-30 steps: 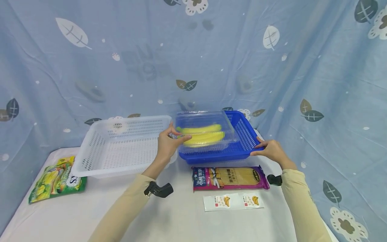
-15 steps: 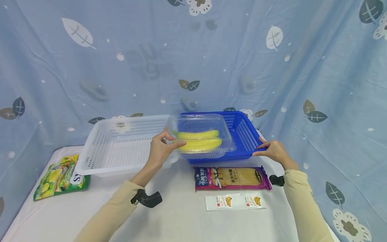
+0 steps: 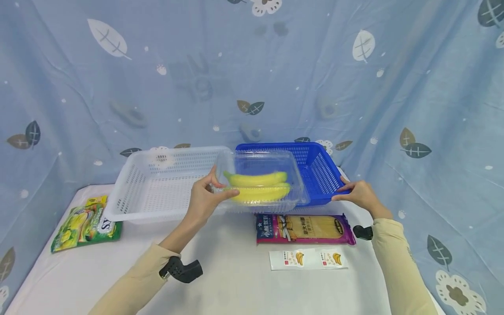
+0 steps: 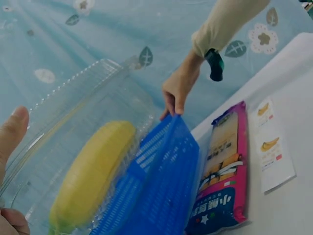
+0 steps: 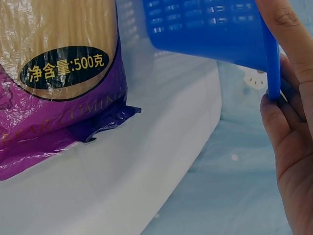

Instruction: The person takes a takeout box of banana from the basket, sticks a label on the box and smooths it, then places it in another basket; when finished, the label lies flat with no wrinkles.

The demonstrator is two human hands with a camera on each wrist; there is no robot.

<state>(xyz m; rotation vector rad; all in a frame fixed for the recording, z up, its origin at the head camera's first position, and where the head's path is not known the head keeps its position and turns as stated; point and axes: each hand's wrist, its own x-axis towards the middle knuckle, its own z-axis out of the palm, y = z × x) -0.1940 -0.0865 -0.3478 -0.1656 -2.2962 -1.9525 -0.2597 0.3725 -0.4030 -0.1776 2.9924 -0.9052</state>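
Observation:
My left hand (image 3: 202, 199) pinches the left edge of a clear plastic box (image 3: 261, 162) between thumb and fingers. Inside it lie two yellow bananas, a rear banana (image 3: 257, 179) and a front banana (image 3: 261, 193). The box is above the left part of a blue basket (image 3: 323, 170) and overlaps the right end of a white basket (image 3: 130, 174) in the head view. At the blue basket's right end, my right hand (image 3: 360, 196) grips the rim, with the thumb below and fingers over it; the right wrist view shows this rim (image 5: 272, 58) close up.
A purple pack of noodles (image 3: 311, 229) lies in front of the blue basket. Nearer still is a white strip with banana stickers (image 3: 309, 259). At the far left is a green and yellow bag (image 3: 84, 221). A blue patterned curtain (image 3: 189, 87) hangs close behind both baskets.
My left hand has drawn the plastic box with the bananas left and slightly towards me, uncovering more of the blue basket's back. The right hand keeps its grip on the rim.

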